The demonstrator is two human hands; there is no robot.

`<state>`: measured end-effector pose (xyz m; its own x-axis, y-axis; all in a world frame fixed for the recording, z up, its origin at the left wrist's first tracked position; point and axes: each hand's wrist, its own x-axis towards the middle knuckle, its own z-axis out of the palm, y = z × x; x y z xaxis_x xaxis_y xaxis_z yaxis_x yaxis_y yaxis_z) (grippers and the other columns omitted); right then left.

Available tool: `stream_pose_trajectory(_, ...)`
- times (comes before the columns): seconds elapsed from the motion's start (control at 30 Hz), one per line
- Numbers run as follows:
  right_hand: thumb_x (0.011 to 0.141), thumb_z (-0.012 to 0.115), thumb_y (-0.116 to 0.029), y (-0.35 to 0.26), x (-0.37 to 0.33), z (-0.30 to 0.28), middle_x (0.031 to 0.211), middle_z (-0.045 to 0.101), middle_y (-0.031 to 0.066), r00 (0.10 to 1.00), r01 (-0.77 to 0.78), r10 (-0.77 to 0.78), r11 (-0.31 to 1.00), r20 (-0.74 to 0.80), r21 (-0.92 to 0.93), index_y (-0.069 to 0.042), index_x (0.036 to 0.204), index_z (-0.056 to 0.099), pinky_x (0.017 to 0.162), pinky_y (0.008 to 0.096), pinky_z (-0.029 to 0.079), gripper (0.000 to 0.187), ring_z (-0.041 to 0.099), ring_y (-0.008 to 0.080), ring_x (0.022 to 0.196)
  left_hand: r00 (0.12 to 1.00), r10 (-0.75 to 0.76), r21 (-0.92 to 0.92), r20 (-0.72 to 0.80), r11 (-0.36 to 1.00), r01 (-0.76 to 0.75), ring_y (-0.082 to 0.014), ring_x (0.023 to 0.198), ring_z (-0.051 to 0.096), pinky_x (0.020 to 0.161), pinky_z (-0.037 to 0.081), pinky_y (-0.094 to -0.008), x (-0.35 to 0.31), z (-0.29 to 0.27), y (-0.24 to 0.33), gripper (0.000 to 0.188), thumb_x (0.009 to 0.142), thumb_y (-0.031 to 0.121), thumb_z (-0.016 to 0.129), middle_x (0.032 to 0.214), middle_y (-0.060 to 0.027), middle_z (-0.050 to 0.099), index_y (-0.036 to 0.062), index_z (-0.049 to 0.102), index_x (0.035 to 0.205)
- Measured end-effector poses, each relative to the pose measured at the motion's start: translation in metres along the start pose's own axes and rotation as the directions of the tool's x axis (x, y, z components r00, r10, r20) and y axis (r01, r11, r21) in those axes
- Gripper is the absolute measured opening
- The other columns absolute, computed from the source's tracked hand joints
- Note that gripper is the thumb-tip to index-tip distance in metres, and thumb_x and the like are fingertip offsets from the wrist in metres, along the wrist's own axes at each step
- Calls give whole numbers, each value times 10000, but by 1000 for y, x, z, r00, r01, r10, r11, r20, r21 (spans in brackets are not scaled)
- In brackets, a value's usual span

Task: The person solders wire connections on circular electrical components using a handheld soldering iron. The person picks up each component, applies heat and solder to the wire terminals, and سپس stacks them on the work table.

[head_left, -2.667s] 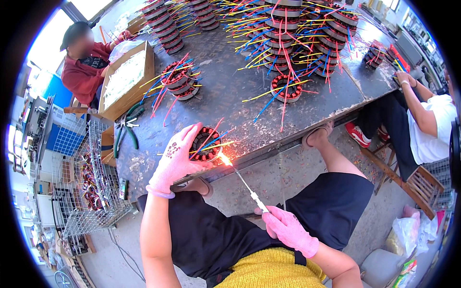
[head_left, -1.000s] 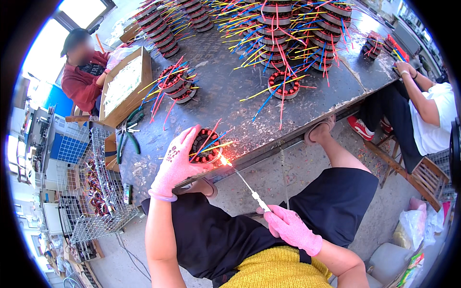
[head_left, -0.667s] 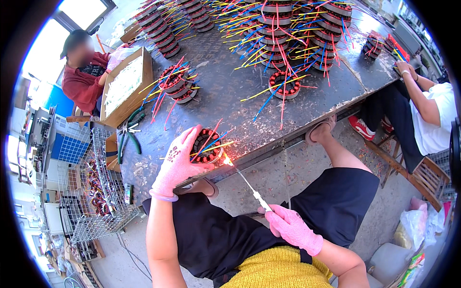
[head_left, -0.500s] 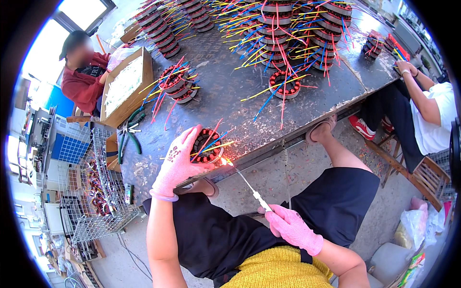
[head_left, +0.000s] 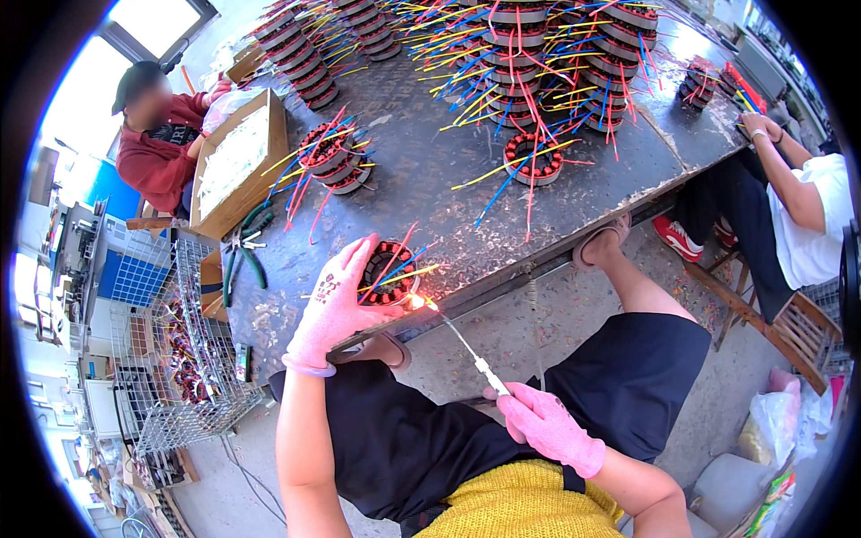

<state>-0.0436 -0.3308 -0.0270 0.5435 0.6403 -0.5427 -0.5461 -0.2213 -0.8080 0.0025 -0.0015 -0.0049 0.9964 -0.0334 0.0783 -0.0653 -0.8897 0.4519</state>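
Ring (head_left: 386, 289), wound, with red, blue and yellow wires crossing its opening, at near edge of bench (head_left: 448, 215); unable to tell whether resting on the surface or held just above. Left grip (head_left: 330, 300), pink-gloved, closed round the ring's left side, thumb below. Right grip (head_left: 544, 423), likewise gloved, closed on white handle of thin torch (head_left: 485, 366). Flame (head_left: 423, 303) at torch tip, beside the ring's lower right side; exact contact obscured by glare. Farther back on bench: short stack (head_left: 332, 160) of similar rings, tall stack (head_left: 518, 72) with wires splayed outward. Left of the ring: green-handled pliers (head_left: 242, 251), near open carton (head_left: 247, 193) of white pieces.
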Motion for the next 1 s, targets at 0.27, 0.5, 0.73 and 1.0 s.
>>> stream_pose_trajectory(0.27, 1034, 488, -260, 0, 0, -3, 647, 478, -36, 1000, -12, 12, 1000, -15, 3, 3, 1258, 567, 526, 240, 363, 354, 433, 48, 572, 1000, 1, -19, 1, 1000, -1, -357, 1283, 499, 1083, 405, -403, -1, -1, -2, 974, 608, 252, 892, 1390, -201, 494, -6, 436, 1430)
stream_pose_trajectory(0.5, 1037, 495, -229, -3, -4, -5, 689, 485, -41, 998, 4, 8, 978, -57, 210, 3, 1261, 572, 528, 223, 351, 332, 438, 45, 584, 991, 96, -53, 93, 994, -91, -364, 1346, 421, 1128, 342, -437, -2, -3, -7, 1023, 580, 270, 898, 1443, -183, 445, 48, 422, 1458)
stream_pose_trajectory(0.73, 1038, 494, -230, -2, -4, -8, 687, 477, -34, 998, 11, -4, 992, -61, 125, 1, 1258, 577, 528, 227, 355, 330, 433, 46, 586, 993, 80, -11, 87, 997, -79, -380, 1321, 435, 1114, 358, -446, -1, -5, 3, 999, 575, 278, 898, 1425, -188, 454, 55, 448, 1439)
stream_pose_trajectory(1.0, 1035, 496, -229, -5, -7, -7, 684, 474, -41, 998, -5, 12, 992, -61, 128, -4, 1270, 565, 525, 229, 353, 333, 427, 44, 579, 991, 126, -30, 48, 992, -125, -363, 1306, 446, 1104, 363, -440, -2, -3, 2, 980, 568, 240, 882, 1407, -172, 474, 63, 456, 1433)
